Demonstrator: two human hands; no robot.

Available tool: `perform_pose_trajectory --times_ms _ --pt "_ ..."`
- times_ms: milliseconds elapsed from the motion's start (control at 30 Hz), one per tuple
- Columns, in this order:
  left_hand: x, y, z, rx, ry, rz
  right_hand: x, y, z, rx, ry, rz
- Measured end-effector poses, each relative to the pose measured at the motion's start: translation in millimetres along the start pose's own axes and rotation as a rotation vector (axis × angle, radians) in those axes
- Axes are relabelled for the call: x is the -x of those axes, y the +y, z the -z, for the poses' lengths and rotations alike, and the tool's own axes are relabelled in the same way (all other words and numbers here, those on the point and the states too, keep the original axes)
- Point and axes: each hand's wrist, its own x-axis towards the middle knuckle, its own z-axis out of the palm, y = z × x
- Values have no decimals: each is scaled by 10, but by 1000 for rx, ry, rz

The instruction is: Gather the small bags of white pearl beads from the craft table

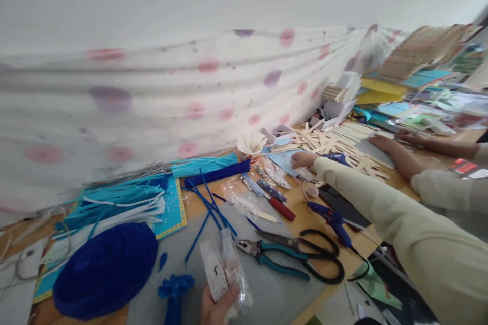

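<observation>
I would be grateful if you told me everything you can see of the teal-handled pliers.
The combination pliers have a bare grey metal head and two teal and dark handles, apparently plastic or rubber, spread apart. They lie on the grey mat, head beside the bag of white beads. The black-handled scissors overlap their upper handle. No hand touches them; how far their jaws are open is hard to tell.

On the flat grey mat (282, 292), teal-handled metal pliers (260, 252) cross black-handled metal scissors (331, 280). Left of the pliers lies a dark-blue, fuzzy oval disc (105, 270); right, a blue plastic glue gun (335, 222); behind, a white-and-orange cup (251, 148).
</observation>
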Motion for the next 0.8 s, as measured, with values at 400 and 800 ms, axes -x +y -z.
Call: perform_pose_trajectory --times_ms 400,800 --pt "91 142 -2 -1 -51 35 1459 -619 124 -573 -20 350" --pt "44 -6 318 -330 -8 -197 2078 -1447 -1704 -640 -37 391"
